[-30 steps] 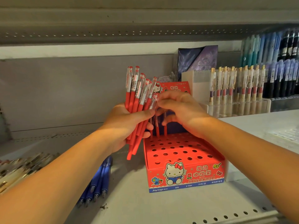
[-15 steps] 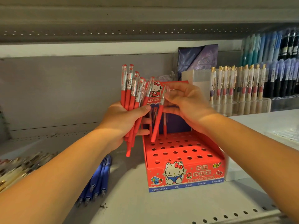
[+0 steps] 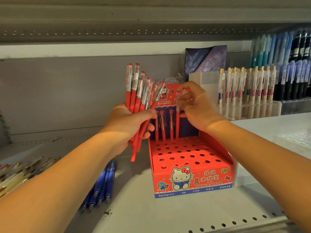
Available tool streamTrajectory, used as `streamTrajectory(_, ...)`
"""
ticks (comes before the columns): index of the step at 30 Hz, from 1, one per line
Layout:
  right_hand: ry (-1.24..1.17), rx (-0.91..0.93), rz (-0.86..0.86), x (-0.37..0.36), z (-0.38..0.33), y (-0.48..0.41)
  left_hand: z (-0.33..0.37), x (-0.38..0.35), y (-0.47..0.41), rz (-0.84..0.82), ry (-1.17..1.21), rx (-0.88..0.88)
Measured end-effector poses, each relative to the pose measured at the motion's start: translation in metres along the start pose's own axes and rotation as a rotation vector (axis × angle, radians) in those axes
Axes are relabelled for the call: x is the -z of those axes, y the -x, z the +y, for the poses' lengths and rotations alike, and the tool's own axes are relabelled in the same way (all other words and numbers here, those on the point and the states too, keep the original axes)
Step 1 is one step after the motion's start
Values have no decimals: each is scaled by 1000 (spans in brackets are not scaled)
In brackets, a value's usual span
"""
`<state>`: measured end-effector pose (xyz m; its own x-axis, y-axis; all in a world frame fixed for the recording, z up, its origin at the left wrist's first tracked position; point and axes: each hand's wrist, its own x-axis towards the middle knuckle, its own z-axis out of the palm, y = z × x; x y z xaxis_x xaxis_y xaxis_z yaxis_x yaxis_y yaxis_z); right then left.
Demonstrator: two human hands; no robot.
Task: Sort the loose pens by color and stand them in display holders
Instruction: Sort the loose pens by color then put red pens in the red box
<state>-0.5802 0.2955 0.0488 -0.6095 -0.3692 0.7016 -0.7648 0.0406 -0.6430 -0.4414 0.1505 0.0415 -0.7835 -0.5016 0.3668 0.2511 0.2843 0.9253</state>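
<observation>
Left hand (image 3: 127,125) clenches a bundle of red pens (image 3: 134,98), caps up, just left of the red display holder (image 3: 193,180) on the shelf (image 3: 168,212). Right hand (image 3: 198,108) is at the top of the rightmost standing pen (image 3: 177,125), fingers curled and blurred; cannot tell if it is gripping or letting go. That pen stands in the holder's back row beside three other red pens (image 3: 163,130). Blue pens (image 3: 104,184) lie loose on the shelf, left of the holder.
</observation>
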Motion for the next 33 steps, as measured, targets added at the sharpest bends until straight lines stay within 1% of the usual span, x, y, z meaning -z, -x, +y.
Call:
streamTrajectory(7,33,-26,0,4,4,-3,-1,-1,0,-11,-8,11)
streamTrajectory(12,160,-94,-124,1,11,3,-1,-1,1,-7,13,9)
streamTrajectory(14,194,-118,-142,0,13,4,-1,-1,1,-9,4,11)
streamTrajectory(18,327,-84,-88,0,10,3,-2,-2,1,-11,21,-3)
streamTrajectory(20,330,-59,-43,1,4,2,-3,-2,0,-25,6,-8)
streamTrajectory(21,265,-54,-19,1,1,2,-3,-2,0,-33,-9,-7)
streamTrajectory(22,138,-63,-4,1,-4,1,-2,-2,1,-41,-15,-5)
streamTrajectory(25,-396,-146,-61,-1,-19,3,0,-3,3,-70,11,2)
streamTrajectory(26,-515,-165,-90,-2,-22,5,0,-3,3,-77,18,8)
streamTrajectory(29,-692,-221,-114,-2,-28,10,1,-5,5,-107,49,17)
streamTrajectory(33,-765,-294,-130,3,-29,11,2,-9,10,-179,44,40)
